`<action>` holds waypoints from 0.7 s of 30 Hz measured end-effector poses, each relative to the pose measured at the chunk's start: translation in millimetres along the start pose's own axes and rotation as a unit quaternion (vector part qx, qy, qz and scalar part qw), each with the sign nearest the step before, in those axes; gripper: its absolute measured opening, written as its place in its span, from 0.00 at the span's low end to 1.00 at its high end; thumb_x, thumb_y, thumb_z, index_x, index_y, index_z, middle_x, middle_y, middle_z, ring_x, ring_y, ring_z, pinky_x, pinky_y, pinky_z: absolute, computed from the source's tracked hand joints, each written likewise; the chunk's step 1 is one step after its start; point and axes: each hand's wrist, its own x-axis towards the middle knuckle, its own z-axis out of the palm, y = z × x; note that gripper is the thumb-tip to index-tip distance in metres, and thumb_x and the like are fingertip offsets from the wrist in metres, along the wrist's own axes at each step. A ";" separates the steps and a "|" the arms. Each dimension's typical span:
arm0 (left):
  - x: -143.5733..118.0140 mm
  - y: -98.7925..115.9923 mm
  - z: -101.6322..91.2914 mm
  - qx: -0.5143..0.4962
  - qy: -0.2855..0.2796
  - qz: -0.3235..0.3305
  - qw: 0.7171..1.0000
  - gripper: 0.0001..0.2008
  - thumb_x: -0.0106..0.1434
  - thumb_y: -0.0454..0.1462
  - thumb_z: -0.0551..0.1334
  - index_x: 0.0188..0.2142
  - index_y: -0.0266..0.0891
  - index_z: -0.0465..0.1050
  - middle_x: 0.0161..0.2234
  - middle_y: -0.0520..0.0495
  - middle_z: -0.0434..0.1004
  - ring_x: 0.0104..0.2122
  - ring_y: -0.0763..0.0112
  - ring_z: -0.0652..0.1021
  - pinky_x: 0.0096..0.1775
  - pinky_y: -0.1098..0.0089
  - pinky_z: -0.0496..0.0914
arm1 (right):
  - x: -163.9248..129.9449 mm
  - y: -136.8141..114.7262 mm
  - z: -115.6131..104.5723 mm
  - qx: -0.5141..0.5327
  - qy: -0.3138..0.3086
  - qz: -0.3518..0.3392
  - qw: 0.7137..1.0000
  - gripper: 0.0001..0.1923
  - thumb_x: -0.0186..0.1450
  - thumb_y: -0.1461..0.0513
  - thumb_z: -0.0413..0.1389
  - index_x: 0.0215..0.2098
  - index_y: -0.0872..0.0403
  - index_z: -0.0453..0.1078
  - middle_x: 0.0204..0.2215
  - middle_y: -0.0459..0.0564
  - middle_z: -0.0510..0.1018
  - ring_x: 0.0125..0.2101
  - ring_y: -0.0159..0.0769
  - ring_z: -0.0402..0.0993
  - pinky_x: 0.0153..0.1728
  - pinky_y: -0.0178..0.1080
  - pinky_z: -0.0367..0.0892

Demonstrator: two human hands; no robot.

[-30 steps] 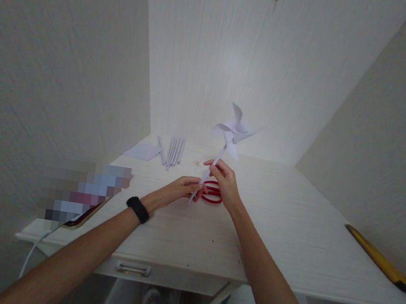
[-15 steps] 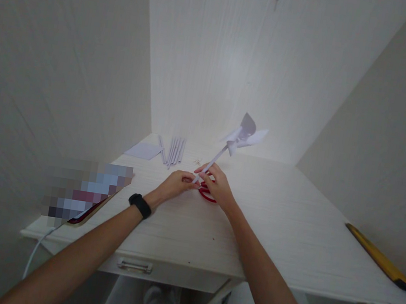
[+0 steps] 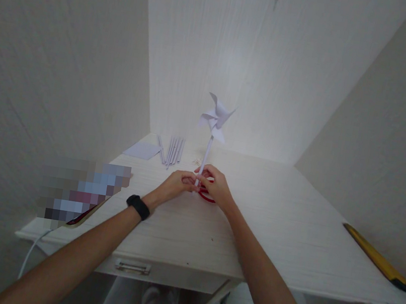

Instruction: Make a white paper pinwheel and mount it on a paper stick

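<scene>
A white paper pinwheel (image 3: 216, 117) stands nearly upright over the desk, its blades at the top of a thin rolled-paper stick. My left hand (image 3: 182, 181) is closed on the stick's lower end, with a black band on that wrist. My right hand (image 3: 214, 181) pinches the same stick just above, thumb against fingers. Under and behind my right hand lie red-handled scissors (image 3: 207, 198) on the desk; their blades are mostly hidden.
Several rolled paper sticks (image 3: 175, 151) lie at the back left beside a stack of paper (image 3: 141, 150). Small bits (image 3: 197, 161) sit behind my hands. A pixelated device (image 3: 85, 195) with a white cable (image 3: 29, 253) is on the left, a yellow-black tool (image 3: 376, 256) on the right.
The pinwheel has swung from leaning right to almost upright, its blades moving left and now facing me more. Both hands keep nearly the same place on the stick.
</scene>
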 end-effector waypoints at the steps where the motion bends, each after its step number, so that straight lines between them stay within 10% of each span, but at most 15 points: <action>1: -0.9 1.8 0.7 -0.006 -0.004 -0.005 1.000 0.12 0.47 0.37 0.69 0.32 0.35 0.75 0.28 0.49 0.77 0.28 0.72 0.75 0.34 0.70 0.67 | 0.2 0.5 -0.8 0.008 0.002 0.003 1.000 0.06 0.57 0.61 0.57 0.33 0.53 0.71 0.27 0.44 0.73 0.30 0.31 0.69 0.36 0.35 0.64; 15: -0.8 6.3 3.0 -0.001 -0.008 -0.020 1.000 0.11 0.44 0.37 0.70 0.27 0.34 0.72 0.24 0.50 0.75 0.25 0.73 0.74 0.31 0.72 0.67 | 1.4 1.8 -4.6 0.050 0.010 0.022 0.998 0.09 0.60 0.58 0.55 0.34 0.53 0.74 0.33 0.48 0.76 0.35 0.34 0.71 0.39 0.37 0.64; 21: -2.4 4.6 2.9 0.097 0.009 -0.019 0.995 0.11 0.46 0.39 0.68 0.23 0.35 0.70 0.19 0.54 0.71 0.21 0.76 0.71 0.26 0.75 0.62 | 4.6 -4.5 -11.3 0.083 0.139 0.002 0.987 0.15 0.63 0.52 0.50 0.36 0.53 0.71 0.30 0.47 0.73 0.32 0.34 0.69 0.38 0.37 0.65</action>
